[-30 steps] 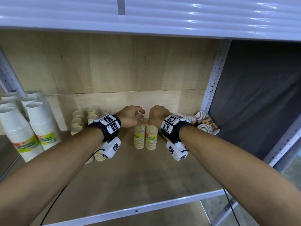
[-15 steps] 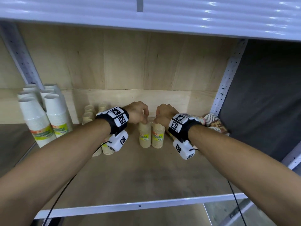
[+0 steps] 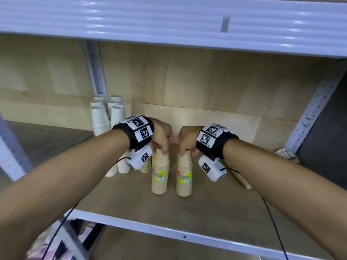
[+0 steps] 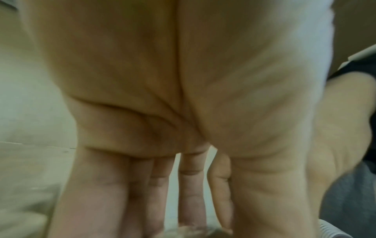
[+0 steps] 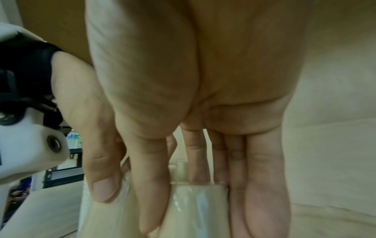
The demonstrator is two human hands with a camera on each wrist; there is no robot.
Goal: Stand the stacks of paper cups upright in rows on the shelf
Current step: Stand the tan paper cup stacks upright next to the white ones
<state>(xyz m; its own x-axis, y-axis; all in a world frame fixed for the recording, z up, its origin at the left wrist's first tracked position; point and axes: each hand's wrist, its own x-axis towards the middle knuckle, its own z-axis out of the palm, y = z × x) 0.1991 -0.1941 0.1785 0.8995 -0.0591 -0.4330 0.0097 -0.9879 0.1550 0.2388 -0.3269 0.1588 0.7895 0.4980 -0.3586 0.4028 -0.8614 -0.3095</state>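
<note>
Two tan stacks of paper cups in clear wrap stand upright side by side in the middle of the wooden shelf (image 3: 131,207). My left hand (image 3: 162,136) grips the top of the left stack (image 3: 160,173) from above. My right hand (image 3: 186,140) grips the top of the right stack (image 3: 184,175) the same way. In the right wrist view my fingers (image 5: 262,190) and thumb close round the wrapped stack top (image 5: 195,209). The left wrist view shows mostly my palm, and the left stack's top is barely seen under my fingers (image 4: 191,185).
Tall white cup stacks (image 3: 108,117) stand at the back left by the grey upright post (image 3: 94,70). More small stacks (image 3: 123,167) stand behind my left wrist. Patterned stacks (image 3: 286,153) lie on their sides at the right post. The upper shelf's metal edge (image 3: 169,21) hangs overhead.
Both hands have kept hold of the two tan stacks. The two stacks now stand slightly further apart. The head view has swung, so the shelf scene shifted to the right in the picture.
</note>
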